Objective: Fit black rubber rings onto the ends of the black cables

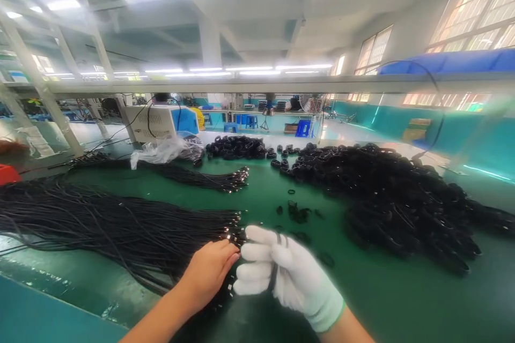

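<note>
My bare left hand lies over the near end of a wide bundle of black cables, its fingers bent together at the metal-tipped ends. A cable end seems to be between those fingers, though they mostly hide it. Just to the right, my right hand wears a white knit glove. Its thumb presses a thin black band against the fingers, and part of the band crosses the forefinger. The fingertips of both hands nearly meet.
A large heap of black coiled cables covers the right side of the green table. Behind are a second cable bundle, more black coils, a clear plastic bag and a white-and-blue machine. Loose black rings lie mid-table.
</note>
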Motion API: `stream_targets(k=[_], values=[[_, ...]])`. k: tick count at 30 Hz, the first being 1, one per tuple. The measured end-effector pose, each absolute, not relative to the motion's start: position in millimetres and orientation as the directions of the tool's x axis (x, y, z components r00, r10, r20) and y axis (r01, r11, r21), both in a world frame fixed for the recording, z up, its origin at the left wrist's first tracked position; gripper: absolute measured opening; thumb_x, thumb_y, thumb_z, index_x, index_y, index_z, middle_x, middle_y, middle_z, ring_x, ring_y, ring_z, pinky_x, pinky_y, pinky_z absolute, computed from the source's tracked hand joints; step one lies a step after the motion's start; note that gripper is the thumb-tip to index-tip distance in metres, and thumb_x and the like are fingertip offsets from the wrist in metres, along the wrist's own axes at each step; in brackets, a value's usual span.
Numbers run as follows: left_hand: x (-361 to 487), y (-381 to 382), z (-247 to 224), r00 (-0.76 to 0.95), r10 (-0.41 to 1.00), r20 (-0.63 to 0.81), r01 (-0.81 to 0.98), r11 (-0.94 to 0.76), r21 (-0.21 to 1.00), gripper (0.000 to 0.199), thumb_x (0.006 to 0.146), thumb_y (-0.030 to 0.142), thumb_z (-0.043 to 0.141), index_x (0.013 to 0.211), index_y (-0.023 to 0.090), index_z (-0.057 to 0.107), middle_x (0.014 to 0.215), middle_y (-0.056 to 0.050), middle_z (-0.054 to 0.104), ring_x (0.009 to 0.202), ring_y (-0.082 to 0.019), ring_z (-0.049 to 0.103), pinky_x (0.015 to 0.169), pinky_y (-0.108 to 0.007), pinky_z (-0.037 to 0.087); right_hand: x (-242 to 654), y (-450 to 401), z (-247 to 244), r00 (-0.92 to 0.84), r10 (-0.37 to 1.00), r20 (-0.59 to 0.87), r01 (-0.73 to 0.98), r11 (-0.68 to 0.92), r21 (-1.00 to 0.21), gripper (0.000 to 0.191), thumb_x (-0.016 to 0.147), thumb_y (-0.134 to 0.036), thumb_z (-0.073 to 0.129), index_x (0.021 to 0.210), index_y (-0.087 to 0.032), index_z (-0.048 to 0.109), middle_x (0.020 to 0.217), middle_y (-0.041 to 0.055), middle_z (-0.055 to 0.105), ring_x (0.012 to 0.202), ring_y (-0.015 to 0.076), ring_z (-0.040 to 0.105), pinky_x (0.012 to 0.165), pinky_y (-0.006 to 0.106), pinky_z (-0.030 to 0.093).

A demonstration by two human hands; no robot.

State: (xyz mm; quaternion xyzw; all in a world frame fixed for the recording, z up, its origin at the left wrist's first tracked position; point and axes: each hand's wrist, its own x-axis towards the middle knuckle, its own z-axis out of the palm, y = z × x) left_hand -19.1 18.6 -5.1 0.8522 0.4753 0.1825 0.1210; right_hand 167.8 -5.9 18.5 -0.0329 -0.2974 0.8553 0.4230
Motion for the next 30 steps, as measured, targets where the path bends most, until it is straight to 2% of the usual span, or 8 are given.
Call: stream_targets(k=[4,9,12,15,19,24,27,30], values=[[-9,-21,-11,0.550,0.805,0.223,0.804,-0.583,0.117,0.027,0.088,0.016,0.034,0.078,0.019,0.059,0.075,-0.003,0.063,0.067,-0.017,0.056,0.063,-0.028,0.039,171,0,20,-0.562,0.802,0.200,-0.757,-0.403,-0.514,0.025,0.074,-0.027,0.071,0.082,-0.015,0.051,0.070,-0.0036,0.040,0.062,0.0093,0.043,0.065,0.029,0.039],[-4,-25,20,0.656,0.663,0.360,0.690,-0.720,0.068,0.018,0.086,0.022,0.049,0.070,0.019,0.057,0.068,0.000,0.061,0.060,-0.015,0.052,0.058,-0.029,0.033,166,-3,4,-0.576,0.815,0.053,-0.617,-0.392,-0.683,0.028,0.079,-0.025,0.066,0.101,-0.011,0.055,0.086,0.0078,0.057,0.076,0.0156,0.055,0.071,0.032,0.042],[-12,-1,50,0.652,0.679,0.337,0.633,-0.732,0.251,0.015,0.077,0.034,0.065,0.073,0.020,0.061,0.071,0.002,0.062,0.068,-0.014,0.053,0.066,-0.026,0.036,163,-9,-3,-0.741,0.670,0.040,-0.488,-0.496,-0.718,0.035,0.077,-0.026,0.067,0.105,-0.008,0.055,0.088,0.0114,0.060,0.077,0.0177,0.057,0.076,0.039,0.043],[-16,22,60,0.652,0.734,0.189,0.509,-0.609,0.609,0.015,0.071,0.031,0.071,0.074,0.018,0.065,0.072,0.003,0.063,0.067,-0.011,0.055,0.063,-0.021,0.040,157,-14,-6,-0.842,0.537,0.052,-0.428,-0.607,-0.669,0.039,0.070,-0.032,0.073,0.097,-0.009,0.056,0.080,0.0080,0.059,0.070,0.0174,0.057,0.075,0.043,0.043],[-14,33,33,0.645,0.758,0.102,0.374,-0.429,0.823,0.016,0.082,0.027,0.057,0.077,0.014,0.065,0.074,0.000,0.064,0.069,-0.012,0.057,0.061,-0.019,0.042,150,-18,-2,-0.846,0.525,0.090,-0.471,-0.658,-0.588,0.037,0.066,-0.032,0.076,0.089,-0.013,0.054,0.068,-0.0016,0.047,0.061,0.0119,0.049,0.071,0.038,0.041],[-24,28,-4,0.487,0.845,0.220,0.723,-0.531,0.443,0.026,0.090,0.023,0.038,0.082,0.019,0.062,0.079,0.000,0.062,0.072,-0.014,0.055,0.065,-0.025,0.037,155,-11,14,-0.662,0.725,0.189,-0.694,-0.499,-0.518,0.033,0.069,-0.028,0.074,0.087,-0.014,0.050,0.068,-0.0054,0.027,0.059,0.0079,0.034,0.062,0.027,0.033],[-28,18,-12,0.424,0.865,0.268,0.865,-0.474,0.165,0.026,0.091,0.020,0.035,0.087,0.021,0.060,0.084,-0.001,0.063,0.074,-0.017,0.055,0.068,-0.030,0.034,164,-4,23,-0.569,0.796,0.206,-0.747,-0.396,-0.534,0.032,0.071,-0.029,0.073,0.091,-0.015,0.052,0.070,-0.0044,0.030,0.061,0.0088,0.036,0.061,0.027,0.034],[-20,2,-14,0.413,0.874,0.257,0.893,-0.444,0.076,0.027,0.090,0.017,0.034,0.078,0.020,0.058,0.076,-0.001,0.063,0.069,-0.016,0.055,0.065,-0.030,0.032,173,2,25,-0.494,0.853,0.169,-0.737,-0.308,-0.602,0.036,0.072,-0.033,0.072,0.100,-0.017,0.055,0.072,-0.0025,0.042,0.064,0.0111,0.043,0.068,0.034,0.041]])
